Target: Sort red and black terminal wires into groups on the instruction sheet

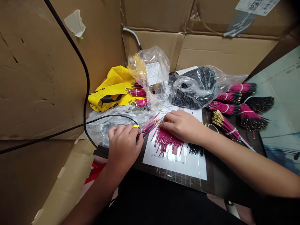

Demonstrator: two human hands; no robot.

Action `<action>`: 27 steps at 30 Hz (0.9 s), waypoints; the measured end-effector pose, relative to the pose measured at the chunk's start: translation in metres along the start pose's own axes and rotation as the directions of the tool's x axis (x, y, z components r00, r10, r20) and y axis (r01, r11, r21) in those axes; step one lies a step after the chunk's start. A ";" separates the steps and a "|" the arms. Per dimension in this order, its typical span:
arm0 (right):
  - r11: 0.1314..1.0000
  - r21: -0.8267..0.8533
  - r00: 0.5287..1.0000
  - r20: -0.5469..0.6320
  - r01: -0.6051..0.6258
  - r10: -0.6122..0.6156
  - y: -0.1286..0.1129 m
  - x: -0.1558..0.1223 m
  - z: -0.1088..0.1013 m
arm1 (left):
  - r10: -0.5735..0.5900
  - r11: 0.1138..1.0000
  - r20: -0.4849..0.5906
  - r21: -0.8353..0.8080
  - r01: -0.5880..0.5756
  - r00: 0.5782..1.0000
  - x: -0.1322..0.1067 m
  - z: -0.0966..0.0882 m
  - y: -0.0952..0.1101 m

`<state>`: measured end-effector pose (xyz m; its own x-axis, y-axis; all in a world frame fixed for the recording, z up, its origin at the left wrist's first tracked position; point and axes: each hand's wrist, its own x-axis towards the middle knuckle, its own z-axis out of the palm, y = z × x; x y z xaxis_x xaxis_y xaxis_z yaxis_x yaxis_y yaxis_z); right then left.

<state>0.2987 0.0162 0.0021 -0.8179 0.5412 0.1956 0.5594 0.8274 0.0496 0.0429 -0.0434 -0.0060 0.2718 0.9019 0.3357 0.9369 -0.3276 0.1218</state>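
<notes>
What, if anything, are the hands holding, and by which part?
The left hand holds a wire bunch by its dark end; whether the right hand grips the magenta wires is unclear.

You have two hands here, one left hand and one right hand, over one table. Count three clear plastic bags, one yellow bag and one sheet with large print. To your right stand five tied pink bundles and one black bundle; by the yellow bag, at least two more pink bundles. The loose pink wires are too many for you to count.
</notes>
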 end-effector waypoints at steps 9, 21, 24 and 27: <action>0.947 0.292 0.981 -0.098 -0.134 0.169 -0.005 0.023 0.000 | -0.072 0.955 -0.012 -0.291 0.066 0.997 -0.002 -0.009 -0.002; 0.901 0.418 0.976 -0.122 -0.115 0.181 0.007 0.004 -0.019 | -0.025 0.961 -0.044 -0.277 0.012 0.999 -0.005 -0.004 0.003; 0.892 0.430 0.978 -0.076 -0.142 0.192 0.026 -0.025 -0.037 | 0.024 0.975 -0.019 -0.220 -0.027 1.000 -0.009 0.002 0.006; 0.867 0.466 0.983 0.053 -0.180 0.175 0.049 -0.068 -0.053 | 0.053 0.987 -0.024 -0.151 -0.056 0.998 -0.010 0.007 0.007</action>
<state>0.3886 0.0117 0.0431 -0.7131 0.6850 0.1492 0.5688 0.6897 -0.4481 0.0479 -0.0532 -0.0151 0.3158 0.8764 0.3637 0.8762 -0.4164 0.2426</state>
